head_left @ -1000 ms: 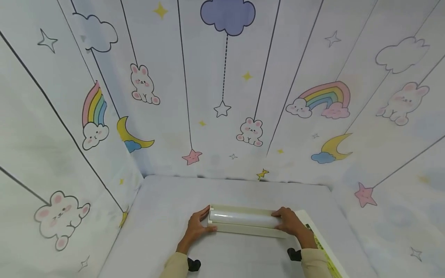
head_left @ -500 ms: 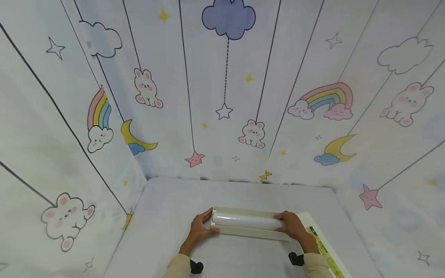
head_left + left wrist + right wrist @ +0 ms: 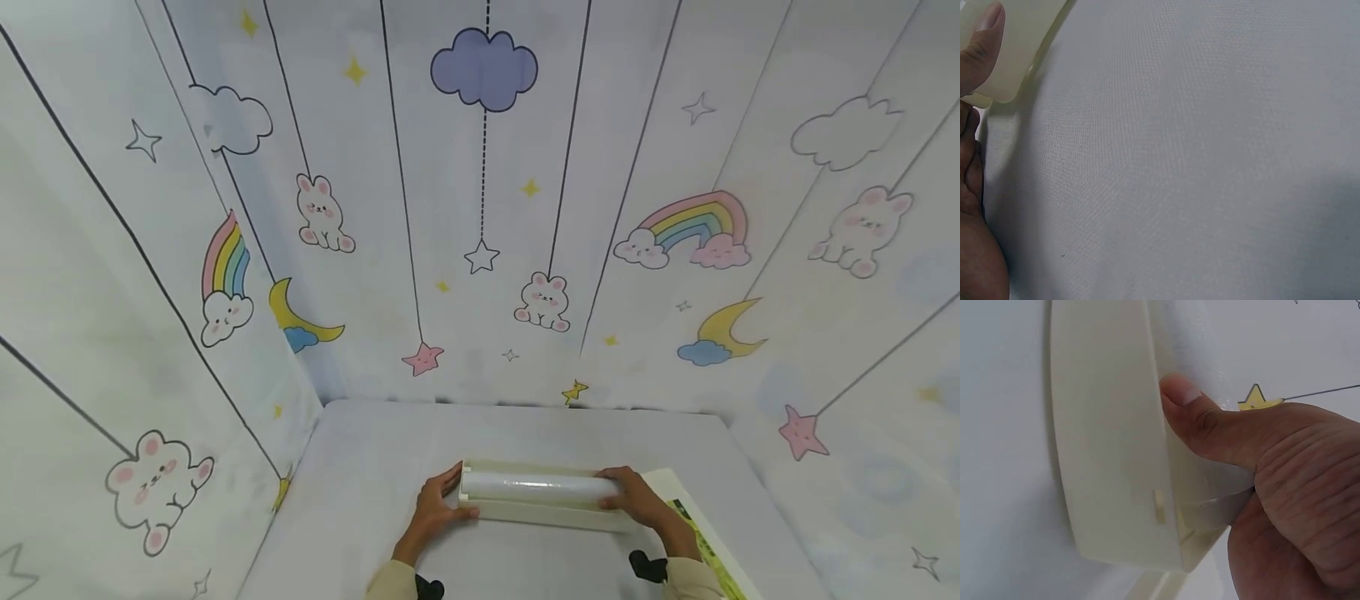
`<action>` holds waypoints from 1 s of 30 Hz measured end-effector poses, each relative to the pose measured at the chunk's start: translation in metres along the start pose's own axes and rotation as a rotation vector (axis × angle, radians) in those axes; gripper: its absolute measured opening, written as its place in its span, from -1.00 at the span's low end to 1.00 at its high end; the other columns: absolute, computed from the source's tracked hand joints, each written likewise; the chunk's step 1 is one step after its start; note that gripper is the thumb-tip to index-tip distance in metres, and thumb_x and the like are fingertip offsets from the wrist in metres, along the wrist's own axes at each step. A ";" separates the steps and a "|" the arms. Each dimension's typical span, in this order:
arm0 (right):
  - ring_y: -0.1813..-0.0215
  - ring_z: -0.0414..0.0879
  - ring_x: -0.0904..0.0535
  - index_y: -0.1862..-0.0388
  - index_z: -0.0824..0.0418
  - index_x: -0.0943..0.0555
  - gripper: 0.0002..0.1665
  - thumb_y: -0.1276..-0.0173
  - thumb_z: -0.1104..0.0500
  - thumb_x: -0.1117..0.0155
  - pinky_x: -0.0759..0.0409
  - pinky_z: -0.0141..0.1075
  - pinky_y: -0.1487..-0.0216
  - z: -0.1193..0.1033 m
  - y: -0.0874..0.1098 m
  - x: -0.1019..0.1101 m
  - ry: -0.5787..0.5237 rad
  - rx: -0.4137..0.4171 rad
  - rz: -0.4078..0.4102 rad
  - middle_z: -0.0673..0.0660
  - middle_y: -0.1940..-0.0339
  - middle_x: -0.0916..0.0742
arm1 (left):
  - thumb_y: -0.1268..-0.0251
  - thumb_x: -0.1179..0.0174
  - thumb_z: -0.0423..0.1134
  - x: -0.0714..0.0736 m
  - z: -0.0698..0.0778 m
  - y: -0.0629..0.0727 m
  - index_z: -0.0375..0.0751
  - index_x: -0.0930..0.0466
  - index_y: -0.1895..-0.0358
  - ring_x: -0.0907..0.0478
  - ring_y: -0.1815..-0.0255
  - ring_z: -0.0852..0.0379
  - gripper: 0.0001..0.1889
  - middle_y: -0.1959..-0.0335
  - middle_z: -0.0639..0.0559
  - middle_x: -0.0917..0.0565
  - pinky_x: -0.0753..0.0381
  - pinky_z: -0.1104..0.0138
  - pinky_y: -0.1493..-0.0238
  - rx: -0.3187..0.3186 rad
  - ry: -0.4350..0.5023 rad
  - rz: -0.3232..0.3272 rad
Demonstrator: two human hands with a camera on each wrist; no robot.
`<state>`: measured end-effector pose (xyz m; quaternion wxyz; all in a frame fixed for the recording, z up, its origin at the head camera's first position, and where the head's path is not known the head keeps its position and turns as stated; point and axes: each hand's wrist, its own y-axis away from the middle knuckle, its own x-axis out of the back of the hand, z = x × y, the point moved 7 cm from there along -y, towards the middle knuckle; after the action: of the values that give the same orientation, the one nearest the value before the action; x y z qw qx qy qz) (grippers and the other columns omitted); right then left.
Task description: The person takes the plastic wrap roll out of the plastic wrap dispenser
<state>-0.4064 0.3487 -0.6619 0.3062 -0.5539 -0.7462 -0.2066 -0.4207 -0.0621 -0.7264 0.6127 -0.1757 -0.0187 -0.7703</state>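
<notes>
A cream plastic film dispenser point(image 3: 551, 517) lies on the white table, long side towards me. Inside its trough is a shiny roll of cling film point(image 3: 536, 486). My left hand point(image 3: 435, 506) grips the dispenser's left end, thumb on the near wall and fingers behind. In the left wrist view only that thumb, part of the hand and a corner of the dispenser point(image 3: 1019, 56) show. My right hand point(image 3: 636, 500) holds the roll's right end. The right wrist view has its thumb inside the near wall of the dispenser point(image 3: 1107, 437), against the roll point(image 3: 1188, 344); its fingertips are hidden.
A flat white piece with a yellow-green printed strip point(image 3: 712, 554) lies on the table to the right, partly under my right forearm. White cloth walls with drawn bunnies, clouds and rainbows point(image 3: 693, 225) enclose the table point(image 3: 390, 442) at the back and sides.
The head view has tilted, so the whole scene sits a little lower. Both hands keep their holds at the two ends; the dispenser and roll show no clear movement on the table.
</notes>
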 end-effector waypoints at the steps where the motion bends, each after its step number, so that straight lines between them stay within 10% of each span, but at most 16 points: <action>1: -0.23 0.36 -0.65 -0.21 0.41 -0.72 -0.38 -0.26 0.11 -0.68 -0.64 0.18 -0.25 -0.011 0.003 0.003 0.005 -0.025 -0.004 0.45 -0.21 -0.74 | 0.01 -0.77 -0.03 -0.001 -0.001 0.000 -0.23 -0.44 -0.62 -0.55 -0.57 -0.23 0.08 -0.54 -0.21 -0.57 -0.51 0.34 -0.57 0.010 0.009 -0.008; 10: -0.05 0.06 -0.71 -0.18 0.50 -0.71 -0.53 -0.38 0.28 -0.56 -0.64 -0.26 0.00 -0.058 0.004 0.010 -0.019 0.058 -0.029 0.46 -0.13 -0.79 | 0.06 -0.79 -0.16 0.009 0.010 0.001 -0.29 -0.47 -0.59 -0.57 -0.54 -0.29 0.05 -0.52 -0.24 -0.60 -0.52 0.30 -0.56 0.011 -0.039 0.040; 30: 0.02 -0.10 -0.66 -0.16 0.49 -0.68 -0.56 -0.36 0.35 -0.55 -0.64 -0.35 0.07 -0.084 -0.002 0.061 -0.029 0.104 0.024 0.44 -0.08 -0.78 | 0.06 -0.78 -0.05 0.000 0.005 0.005 -0.28 -0.48 -0.58 -0.58 -0.51 -0.31 0.07 -0.48 -0.25 -0.63 -0.56 0.29 -0.53 -0.035 0.006 0.026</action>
<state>-0.4013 0.3367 -0.5592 0.3261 -0.5491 -0.7535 -0.1559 -0.4150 -0.0624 -0.7230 0.6195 -0.1845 -0.0011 -0.7630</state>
